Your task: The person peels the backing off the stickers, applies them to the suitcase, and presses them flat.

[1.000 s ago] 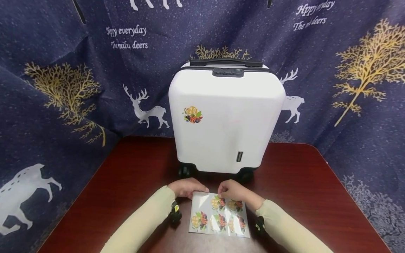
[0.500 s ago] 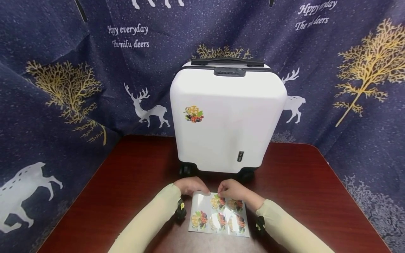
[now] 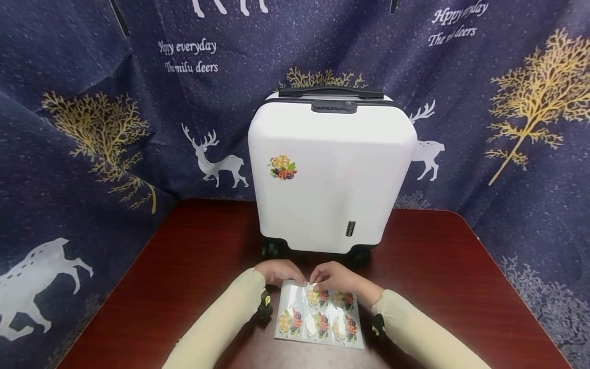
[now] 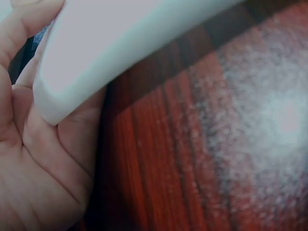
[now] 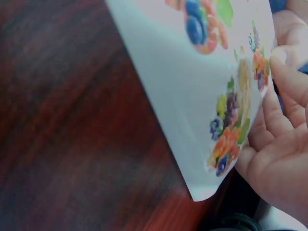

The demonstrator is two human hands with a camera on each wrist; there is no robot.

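A glossy sticker sheet [image 3: 318, 328] with several fruit stickers is held at its far edge by both hands, its upper-left spot bare of any sticker. My left hand [image 3: 282, 271] grips the far left part, thumb on top and fingers beneath, as the left wrist view shows the sheet's white corner [image 4: 91, 62] lying in the fingers. With thumb and bent fingers my right hand [image 3: 338, 278] pinches the far edge by the upper middle sticker [image 3: 318, 297]. Seen from the right wrist, the thumb lies against the printed face [image 5: 192, 110] and other fingers pass behind.
A white suitcase [image 3: 322, 195] stands upright on the dark red table [image 3: 207, 246] just beyond the hands. One fruit sticker [image 3: 282, 168] is on its upper left front. Behind hangs a blue cloth [image 3: 152, 102] with white deer and golden trees.
My left hand has shifted slightly right along the sheet's far edge. The right fingers have moved a little left, closer to the left hand. The suitcase stays in place.
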